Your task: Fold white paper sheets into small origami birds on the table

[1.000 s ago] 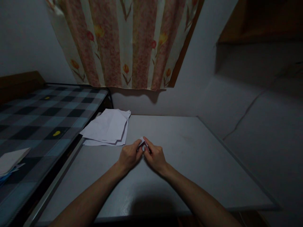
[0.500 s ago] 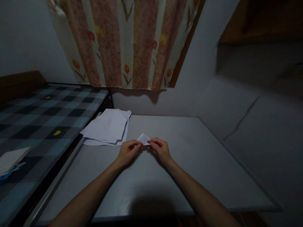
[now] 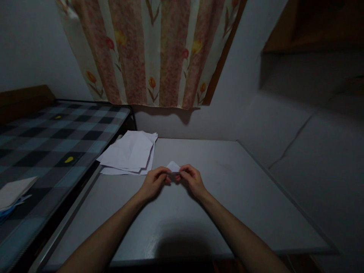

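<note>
A small folded piece of white paper (image 3: pixel 173 167) is pinched between my two hands above the middle of a grey table (image 3: pixel 227 197). My left hand (image 3: pixel 154 183) grips its left end with thumb and fingers closed. Its right end is gripped the same way by my right hand (image 3: pixel 192 180). Only a small white corner of the paper shows above my fingertips; the rest is hidden by them.
A loose stack of white sheets (image 3: pixel 129 152) lies at the table's back left corner. Left of the table is a bed with a checked cover (image 3: pixel 42 140); folded paper (image 3: pixel 13 191) rests on it. A floral curtain (image 3: pixel 153 53) hangs behind.
My hands have turned from a steep pinch to a level one and drawn slightly apart. The folded paper now sticks out beyond the fingertips, flatter than one second ago.
</note>
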Demonstrator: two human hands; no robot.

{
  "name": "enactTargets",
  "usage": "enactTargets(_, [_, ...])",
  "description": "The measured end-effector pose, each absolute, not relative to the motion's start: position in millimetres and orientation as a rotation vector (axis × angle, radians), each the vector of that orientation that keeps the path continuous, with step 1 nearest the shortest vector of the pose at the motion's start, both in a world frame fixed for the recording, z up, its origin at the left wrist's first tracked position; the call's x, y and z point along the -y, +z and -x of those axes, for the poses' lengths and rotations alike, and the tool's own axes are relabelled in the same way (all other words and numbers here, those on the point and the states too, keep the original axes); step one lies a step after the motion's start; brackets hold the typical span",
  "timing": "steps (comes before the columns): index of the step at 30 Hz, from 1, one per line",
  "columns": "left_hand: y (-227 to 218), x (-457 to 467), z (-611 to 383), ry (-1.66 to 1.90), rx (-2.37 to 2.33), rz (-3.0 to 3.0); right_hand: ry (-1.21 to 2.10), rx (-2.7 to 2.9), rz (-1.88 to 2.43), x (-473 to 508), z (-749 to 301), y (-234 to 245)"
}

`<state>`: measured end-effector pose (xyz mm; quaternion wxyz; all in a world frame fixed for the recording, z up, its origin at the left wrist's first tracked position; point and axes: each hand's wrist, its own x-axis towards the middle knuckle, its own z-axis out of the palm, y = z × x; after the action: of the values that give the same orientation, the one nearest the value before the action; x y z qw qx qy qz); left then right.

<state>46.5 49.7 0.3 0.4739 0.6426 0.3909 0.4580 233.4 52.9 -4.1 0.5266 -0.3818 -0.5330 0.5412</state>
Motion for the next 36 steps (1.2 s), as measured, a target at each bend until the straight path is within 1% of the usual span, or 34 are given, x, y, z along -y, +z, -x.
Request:
enactTargets(4, [0.9, -50.7, -42.9, 1.127, -0.931, -1.691, 1.169, 1.368, 0.928, -55.7, -233.9, -5.1])
enactTargets(8, [-4.4, -52.4, -45.8, 1.124, -1.172, -1.725, 1.220, 1.299, 0.914, -57.1, -230.9, -8.0])
enactTargets(11, [-10.4, -54.2, -48.7, 1.213, -1.249, -1.742, 1.214, 1.269, 0.866, -56.4, -228.6, -9.3])
enactTargets(16, [-13.6, -54.1, -46.2, 1.280, -1.217, -1.817, 1.057, 1.409, 0.917, -55.8, -228.8, -12.6])
enactTargets(19, [-11.7, -52.5, -43.7, 1.218, -1.141, -1.904, 0.977, 1.504, 0.939, -55.4, -230.5, -13.0])
enactTargets(21, [-9.9, -52.1, -43.4, 1.165, -1.110, -1.929, 0.864, 1.544, 0.928, -55.0, -231.6, -11.1])
enactTargets(23, [-8.3, -52.6, -43.8, 1.134, -1.135, -1.922, 0.734, 1.553, 0.927, -54.6, -232.7, -8.3])
enactTargets(25, [-7.1, -53.5, -44.0, 1.078, -1.178, -1.922, 0.675, 1.537, 0.939, -54.2, -233.5, -6.3])
enactTargets(30, [-7.7, -54.4, -43.0, 0.905, -1.245, -1.940, 0.921, 1.438, 1.069, -54.6, -231.3, -9.1])
enactTargets(36, [-10.7, -54.8, -44.0, 0.978, -1.160, -1.775, 1.172, 1.263, 1.044, -54.8, -225.5, -12.4])
